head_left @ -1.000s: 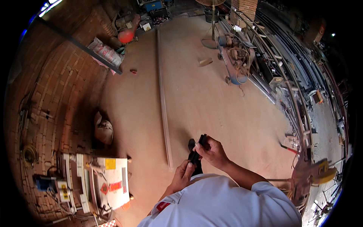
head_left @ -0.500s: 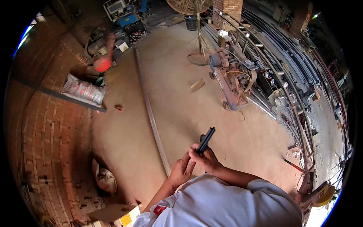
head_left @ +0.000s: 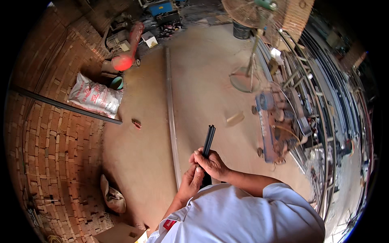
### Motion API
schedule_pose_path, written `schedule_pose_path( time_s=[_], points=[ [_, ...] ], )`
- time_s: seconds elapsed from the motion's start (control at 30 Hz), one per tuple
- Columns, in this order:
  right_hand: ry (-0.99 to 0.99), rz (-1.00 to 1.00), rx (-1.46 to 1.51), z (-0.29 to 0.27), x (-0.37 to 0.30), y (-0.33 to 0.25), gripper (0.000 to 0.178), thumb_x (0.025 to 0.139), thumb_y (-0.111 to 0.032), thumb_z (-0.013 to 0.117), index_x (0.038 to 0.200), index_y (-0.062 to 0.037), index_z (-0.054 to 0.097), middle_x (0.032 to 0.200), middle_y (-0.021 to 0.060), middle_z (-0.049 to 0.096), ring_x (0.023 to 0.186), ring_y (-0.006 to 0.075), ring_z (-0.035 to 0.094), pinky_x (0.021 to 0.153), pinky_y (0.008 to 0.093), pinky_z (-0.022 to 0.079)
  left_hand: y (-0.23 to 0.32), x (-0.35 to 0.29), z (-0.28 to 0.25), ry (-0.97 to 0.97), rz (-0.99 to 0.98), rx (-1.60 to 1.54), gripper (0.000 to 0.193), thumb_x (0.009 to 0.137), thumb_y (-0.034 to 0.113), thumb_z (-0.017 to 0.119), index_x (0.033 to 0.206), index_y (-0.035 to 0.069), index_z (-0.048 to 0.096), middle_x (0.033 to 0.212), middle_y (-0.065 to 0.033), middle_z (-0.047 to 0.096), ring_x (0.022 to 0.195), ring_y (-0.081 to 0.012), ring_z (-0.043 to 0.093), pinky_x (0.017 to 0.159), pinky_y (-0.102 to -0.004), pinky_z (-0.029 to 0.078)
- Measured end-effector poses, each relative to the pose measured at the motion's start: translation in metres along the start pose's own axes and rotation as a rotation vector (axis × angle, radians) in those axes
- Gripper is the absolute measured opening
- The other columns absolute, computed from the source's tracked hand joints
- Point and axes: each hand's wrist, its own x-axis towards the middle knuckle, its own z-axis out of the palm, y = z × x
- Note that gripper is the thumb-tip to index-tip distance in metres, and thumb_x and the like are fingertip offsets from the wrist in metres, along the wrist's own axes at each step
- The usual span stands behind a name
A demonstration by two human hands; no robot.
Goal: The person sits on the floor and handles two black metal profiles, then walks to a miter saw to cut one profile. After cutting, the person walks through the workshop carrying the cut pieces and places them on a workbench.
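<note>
In front of my chest, my right hand (head_left: 214, 166) is closed round a small bundle of slim black rods or strips (head_left: 209, 141). The bundle points away from me, nearly upright in the picture, with its far ends bare above my fist. My left hand (head_left: 191, 181) is right against the right one, thumb and fingers pinched together just below it. Whatever lies between those left fingertips is too small or hidden to name. The lower end of the bundle is covered by my hands.
A long metal bar (head_left: 170, 109) lies along the floor to my left. Ahead on the right are a blue wheeled compressor (head_left: 267, 125) and a stand fan (head_left: 249, 14). A white sack (head_left: 96, 97) rests by the brick wall (head_left: 56, 158); metal profiles (head_left: 330, 85) lie at right.
My view has swung left, so the surroundings sit further right in the picture. The black bundle has tipped from slanting right to nearly upright. Both hands stay together.
</note>
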Motion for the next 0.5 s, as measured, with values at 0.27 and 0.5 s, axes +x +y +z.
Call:
schedule_pose_path(
  time_s=[0.27, 0.5],
  points=[
    [0.177, 0.08, -0.017, -0.053, 0.244, -0.034, 0.048, 0.109, -0.044, 0.053, 0.095, -0.0007, 0.068, 0.086, 0.0043, 0.067, 0.081, 0.0127, 0.062, 0.074, 0.0318, 0.052, 0.06, 0.239, -0.112, -0.174, 0.014, 0.2, 0.033, 0.111, 0.032, 0.053, 0.126, 0.002, 0.057, 0.097, -0.001, 0.061, 0.087, -0.0115, 0.056, 0.077, -0.0295, 0.049],
    [0.2, -0.072, -0.108, -0.11, 0.444, -0.117, 0.046, 0.11, -0.042, 0.053, 0.098, -0.0011, 0.069, 0.09, 0.0037, 0.067, 0.083, 0.0099, 0.061, 0.077, 0.0302, 0.051, 0.158, 0.458, -0.198, -0.323, 0.018, 0.403, 0.038, 0.104, 0.031, 0.066, 0.124, 0.0, 0.058, 0.08, -0.0103, 0.067, 0.074, -0.0173, 0.065, 0.065, -0.037, 0.05]
  ],
)
